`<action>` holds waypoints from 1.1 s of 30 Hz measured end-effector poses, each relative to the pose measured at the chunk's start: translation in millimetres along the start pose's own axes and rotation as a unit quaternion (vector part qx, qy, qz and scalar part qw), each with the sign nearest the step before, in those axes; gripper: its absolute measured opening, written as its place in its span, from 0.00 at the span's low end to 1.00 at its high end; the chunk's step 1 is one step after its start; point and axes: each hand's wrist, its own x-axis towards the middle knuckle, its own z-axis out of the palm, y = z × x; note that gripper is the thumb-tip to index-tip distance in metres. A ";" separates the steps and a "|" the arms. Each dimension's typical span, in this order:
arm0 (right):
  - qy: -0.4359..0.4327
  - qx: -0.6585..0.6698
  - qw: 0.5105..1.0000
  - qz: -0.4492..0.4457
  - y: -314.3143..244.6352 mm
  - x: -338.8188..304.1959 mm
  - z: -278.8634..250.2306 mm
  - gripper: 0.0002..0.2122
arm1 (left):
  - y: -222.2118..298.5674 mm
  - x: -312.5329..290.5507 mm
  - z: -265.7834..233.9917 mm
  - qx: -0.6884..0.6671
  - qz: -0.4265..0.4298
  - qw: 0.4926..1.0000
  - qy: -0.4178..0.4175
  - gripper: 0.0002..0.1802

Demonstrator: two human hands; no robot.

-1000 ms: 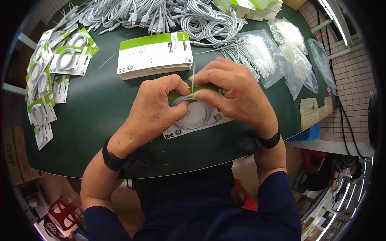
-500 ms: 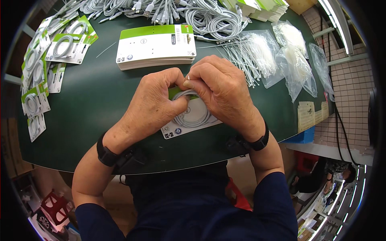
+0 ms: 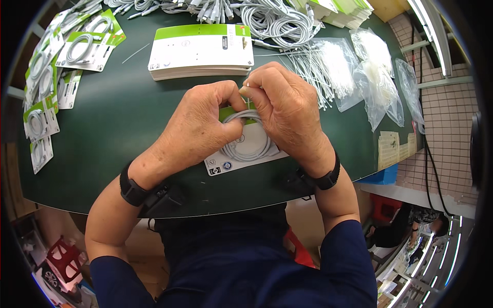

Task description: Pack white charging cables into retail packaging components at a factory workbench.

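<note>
A: What are the two hands doing?

B: The left hand [image 3: 197,126] and the right hand [image 3: 287,110] are close together in the middle of the green table [image 3: 128,128]. They press on a white card [image 3: 246,154] with a coiled white cable [image 3: 249,141] on it.

A: Are the fingers open or closed?

B: The right fingers [image 3: 257,84] are pinched shut on something small at the top of the card. It is too tiny to tell what. The left fingers [image 3: 233,97] are bent down on the card and cable, holding them flat.

A: Where is the card?

B: It lies flat on the table, right under both hands, near the person's edge.

A: What is at 12 o'clock from the hands?

B: A stack of cards [image 3: 200,51], white with a green top strip. Past it lies a pile of loose white cables [image 3: 267,18].

A: And at 3 o'clock?

B: Clear bags [image 3: 375,72] with thin white ties inside, and a bunch of loose white ties [image 3: 308,64] at about 1 o'clock.

A: At 9 o'clock?

B: Finished cards with cables [image 3: 49,87], spread along the far left rim of the table.
</note>
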 end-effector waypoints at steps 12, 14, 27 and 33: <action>0.018 0.002 0.999 0.027 2.2 -2.0 4.1 0.06 | -2.5 -0.5 2.3 -0.009 -0.001 1.000 -0.004 0.07; 0.019 0.006 0.999 0.033 2.4 -2.7 5.4 0.06 | -2.9 -1.0 2.4 -0.008 -0.002 1.000 -0.005 0.07; 0.022 0.088 0.993 0.069 1.0 -3.5 5.1 0.05 | 2.2 -0.4 -1.2 0.004 -0.016 1.000 -0.017 0.07; -0.011 0.103 0.995 0.009 -0.6 -0.1 -8.1 0.07 | 0.1 0.3 -0.6 -0.035 0.010 0.999 0.004 0.06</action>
